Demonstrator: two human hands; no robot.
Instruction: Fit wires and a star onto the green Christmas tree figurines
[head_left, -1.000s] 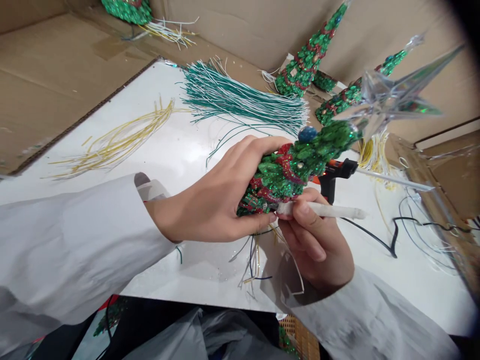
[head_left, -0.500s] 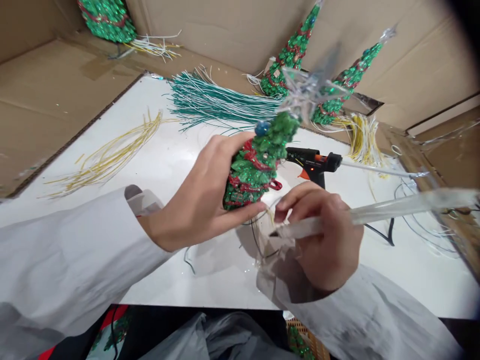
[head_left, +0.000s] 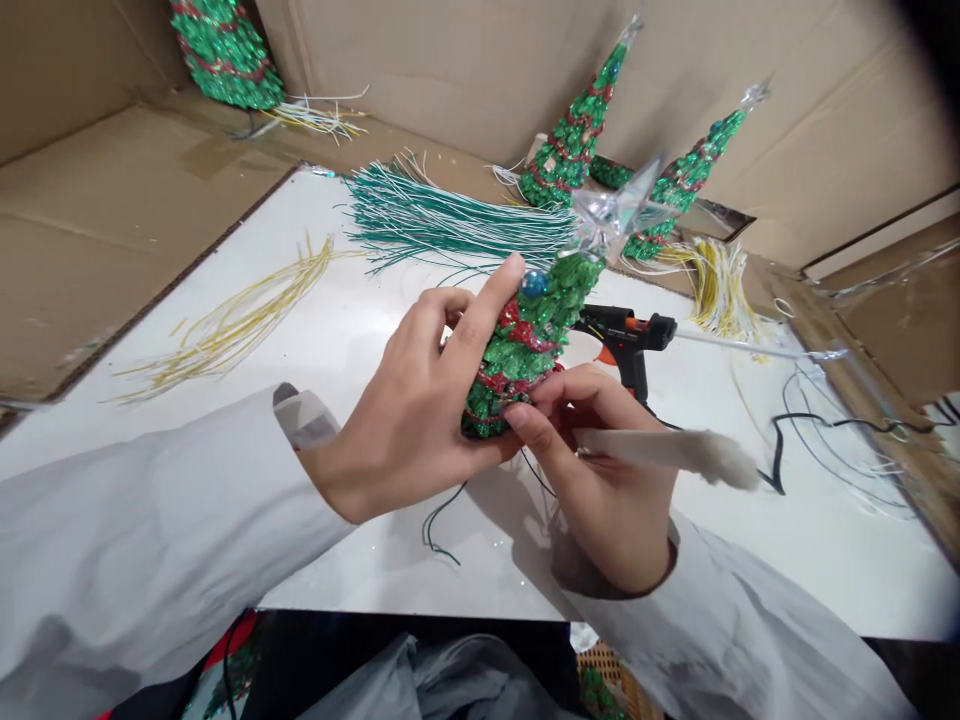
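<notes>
My left hand (head_left: 420, 400) is wrapped round a small glittery green tree (head_left: 529, 345) with red garlands, a blue ball and a clear star (head_left: 606, 212) on its tip. The tree leans to the right, its base near my palm. Thumb and forefinger of my right hand (head_left: 607, 470) pinch at the lower right side of the tree. A whitish translucent stick (head_left: 671, 450) is held in that same hand, lying across the palm and pointing right. Dark wires hang below the tree. What the right fingertips press on is hidden.
Behind my right hand lies a black and orange glue gun (head_left: 630, 338) with a cable. Green and white wires (head_left: 457, 215) lie at the back, yellow ones (head_left: 240, 320) at left and yellow-white ones (head_left: 716, 285) at right. More trees (head_left: 574, 135) stand along the cardboard wall (head_left: 450, 80).
My right hand has moved left and up, and its fingertips now touch the tree. The stick has swung to a flatter, backward-pointing position. My left forefinger has lifted along the tree.
</notes>
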